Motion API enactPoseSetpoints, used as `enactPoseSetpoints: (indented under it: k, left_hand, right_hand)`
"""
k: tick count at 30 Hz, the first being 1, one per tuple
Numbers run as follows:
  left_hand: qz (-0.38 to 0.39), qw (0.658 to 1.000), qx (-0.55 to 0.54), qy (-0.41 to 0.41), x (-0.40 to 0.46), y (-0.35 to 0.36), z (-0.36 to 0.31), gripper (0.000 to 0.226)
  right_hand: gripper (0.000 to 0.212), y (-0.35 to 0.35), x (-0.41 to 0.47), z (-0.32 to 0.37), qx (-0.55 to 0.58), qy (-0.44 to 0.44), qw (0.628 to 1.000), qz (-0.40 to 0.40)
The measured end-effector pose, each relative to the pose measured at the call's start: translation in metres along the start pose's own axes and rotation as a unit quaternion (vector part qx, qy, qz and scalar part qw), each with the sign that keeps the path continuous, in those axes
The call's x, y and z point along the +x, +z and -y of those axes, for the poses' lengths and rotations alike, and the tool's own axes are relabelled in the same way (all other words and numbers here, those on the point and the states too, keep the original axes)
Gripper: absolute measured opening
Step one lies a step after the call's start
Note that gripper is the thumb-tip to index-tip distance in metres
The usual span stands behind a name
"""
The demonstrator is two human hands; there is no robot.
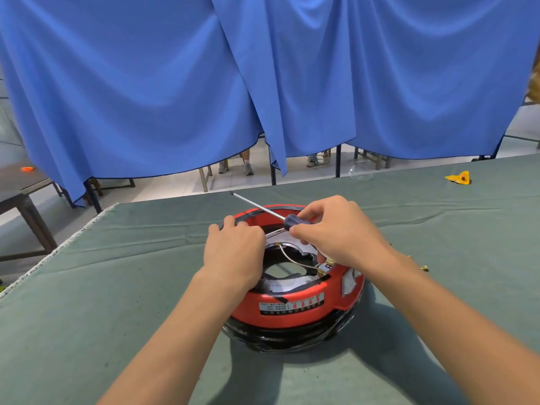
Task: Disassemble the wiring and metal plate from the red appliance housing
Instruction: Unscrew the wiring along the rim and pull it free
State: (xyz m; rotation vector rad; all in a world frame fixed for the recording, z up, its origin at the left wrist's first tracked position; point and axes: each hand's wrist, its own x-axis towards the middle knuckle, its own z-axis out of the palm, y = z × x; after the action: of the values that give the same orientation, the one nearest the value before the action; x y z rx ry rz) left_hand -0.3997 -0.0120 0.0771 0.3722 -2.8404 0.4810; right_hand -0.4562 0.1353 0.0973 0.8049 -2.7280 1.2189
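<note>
While my right hand (339, 232) is holding the screwdriver (293, 221) idle, my left hand (233, 247) is gripping the red housing (292, 302) at nine o'clock; wiring (287, 258) and metal plate (304, 249) are still sitting inside, I judge.

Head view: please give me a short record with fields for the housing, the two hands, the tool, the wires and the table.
housing: red housing, on the table, opening up
left hand: left hand grips the housing's far-left rim
right hand: right hand holds the screwdriver
tool: screwdriver, shaft pointing up-left, tip off the housing
wires: pale wires loop inside the opening
table: green cloth; yellow piece far right
</note>
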Motion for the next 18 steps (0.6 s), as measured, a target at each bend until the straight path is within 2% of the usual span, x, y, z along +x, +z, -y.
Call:
enactPoseSetpoints:
  k: [4, 6, 7, 9, 12, 14, 16, 18]
  left_hand:
    - [0.001, 0.998, -0.070, 0.001, 0.002, -0.005, 0.007, 0.014]
    - [-0.027, 0.985, -0.173, -0.004, 0.002, -0.015, 0.015, 0.011]
    - [-0.044, 0.967, -0.249, -0.011, 0.002, -0.021, 0.020, 0.010]
    - [-0.092, 0.916, -0.388, -0.033, -0.001, -0.036, 0.027, 0.007]
    - [-0.164, 0.842, -0.510, -0.057, -0.006, -0.049, 0.026, 0.010]
    - [-0.154, 0.780, -0.603, -0.074, -0.008, -0.049, 0.016, 0.013]
    - [-0.134, 0.703, -0.693, -0.091, -0.008, -0.047, 0.005, 0.012]
    - [-0.137, 0.649, -0.740, -0.109, -0.008, -0.042, -0.003, 0.012]
  right_hand:
    - [0.012, 0.002, 0.004, -0.002, 0.011, 0.003, 1.000, -0.001]
    - [0.015, 0.000, 0.006, -0.005, 0.047, 0.025, 0.999, 0.007]
    - [0.017, -0.002, 0.006, -0.006, 0.087, 0.042, 0.995, 0.016]
    - [0.016, -0.005, 0.006, -0.006, 0.187, 0.073, 0.979, 0.032]
    - [0.015, -0.006, 0.005, -0.002, 0.286, 0.067, 0.956, 0.021]
    - [0.024, -0.006, 0.002, 0.004, 0.332, 0.041, 0.942, 0.011]
    - [0.032, -0.005, -0.001, 0.008, 0.369, 0.012, 0.929, 0.018]
    - [0.035, -0.005, -0.003, 0.010, 0.373, -0.010, 0.927, 0.030]
